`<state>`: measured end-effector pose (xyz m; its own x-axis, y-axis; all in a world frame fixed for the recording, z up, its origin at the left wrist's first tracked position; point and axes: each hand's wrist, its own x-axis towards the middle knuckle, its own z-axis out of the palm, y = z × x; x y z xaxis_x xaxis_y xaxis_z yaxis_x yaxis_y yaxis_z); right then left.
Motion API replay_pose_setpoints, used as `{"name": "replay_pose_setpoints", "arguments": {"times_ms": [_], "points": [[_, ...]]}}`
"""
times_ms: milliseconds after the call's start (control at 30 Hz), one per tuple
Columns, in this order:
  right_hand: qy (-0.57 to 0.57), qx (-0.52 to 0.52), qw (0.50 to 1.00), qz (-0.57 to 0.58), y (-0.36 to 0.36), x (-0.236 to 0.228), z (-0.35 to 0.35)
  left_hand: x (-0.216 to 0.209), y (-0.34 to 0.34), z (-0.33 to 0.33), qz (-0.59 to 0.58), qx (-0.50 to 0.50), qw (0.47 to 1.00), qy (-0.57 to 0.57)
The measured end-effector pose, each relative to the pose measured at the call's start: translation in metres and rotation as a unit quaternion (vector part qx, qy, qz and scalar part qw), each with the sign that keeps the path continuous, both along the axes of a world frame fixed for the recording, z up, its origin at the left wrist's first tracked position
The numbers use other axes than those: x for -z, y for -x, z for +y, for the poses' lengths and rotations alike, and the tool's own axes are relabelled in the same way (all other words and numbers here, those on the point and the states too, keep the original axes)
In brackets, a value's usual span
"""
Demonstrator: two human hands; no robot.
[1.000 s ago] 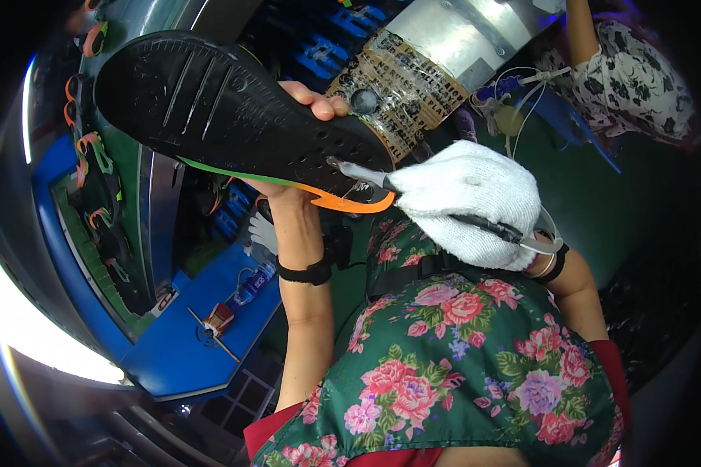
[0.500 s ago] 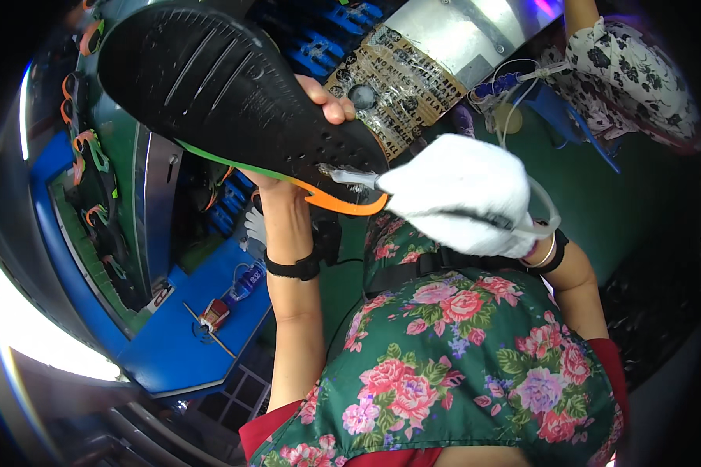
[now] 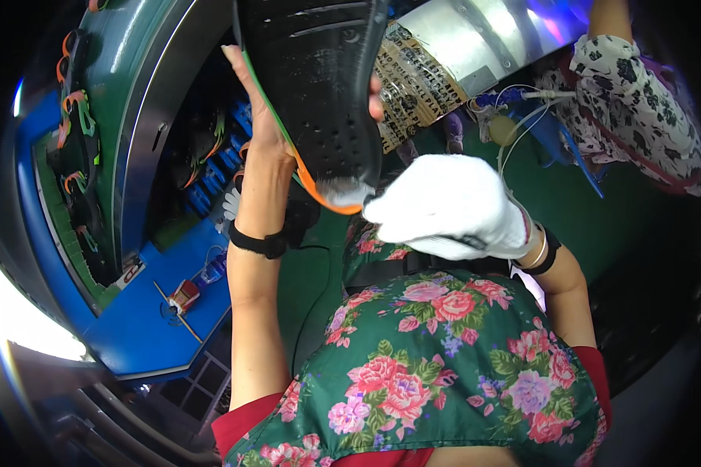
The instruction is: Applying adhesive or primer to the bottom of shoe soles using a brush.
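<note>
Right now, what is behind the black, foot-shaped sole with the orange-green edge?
Behind the sole, the bare left hand shows at both sides, and brown taped cardboard shows on the right. The sole covers the palm from view.

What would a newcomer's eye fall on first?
Probably the black shoe sole, edged green and orange, held at top centre in the left hand. Then the white-gloved right hand at its lower right, with a blurred tool over the sole's lower end. The flowered apron fills the lower centre.
</note>
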<state>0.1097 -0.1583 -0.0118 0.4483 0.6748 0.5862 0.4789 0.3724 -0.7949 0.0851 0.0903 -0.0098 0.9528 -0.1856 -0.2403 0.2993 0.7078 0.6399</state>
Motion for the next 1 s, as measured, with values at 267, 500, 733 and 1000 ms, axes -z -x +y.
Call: {"name": "replay_pose_setpoints", "arguments": {"times_ms": [267, 500, 733, 1000], "points": [[0.015, -0.066, 0.998, -0.018, -0.015, 0.003, 0.003, -0.019, -0.016, -0.015, 0.19, -0.052, 0.97, 0.139], [-0.018, -0.111, 0.994, -0.002, -0.029, 0.007, 0.01, 0.007, -0.014, 0.0, 0.074, 0.1, 0.992, 0.029], [0.012, -0.222, 0.971, 0.092, -0.036, 0.014, 0.008, 0.011, -0.013, 0.007, 0.104, 0.146, 0.983, 0.026], [0.062, -0.213, 0.959, 0.177, -0.049, -0.003, 0.019, 0.029, -0.005, 0.012, 0.123, 0.126, 0.982, 0.067]]}}
